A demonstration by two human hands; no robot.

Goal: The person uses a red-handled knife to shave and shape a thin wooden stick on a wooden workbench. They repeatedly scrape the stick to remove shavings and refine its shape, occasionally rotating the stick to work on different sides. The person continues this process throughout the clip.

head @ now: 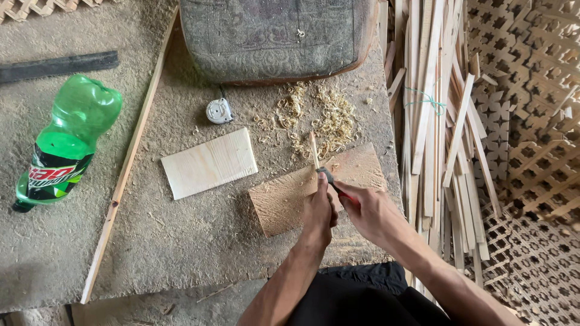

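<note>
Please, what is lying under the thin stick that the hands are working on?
Under the stick lies a rough board dusted with sawdust. The left hand and right hand cover the stick's lower end and part of the board.

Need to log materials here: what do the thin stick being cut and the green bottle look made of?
The thin pale stick looks like raw unfinished wood: matte, with curly shavings beside it. The green translucent bottle is probably glossy plastic, since light passes through it.

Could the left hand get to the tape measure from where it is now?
Probably yes. The left hand grips a thin wooden stick, so it would have to let go first; only shavings and bare board lie between it and the tape measure.
</note>
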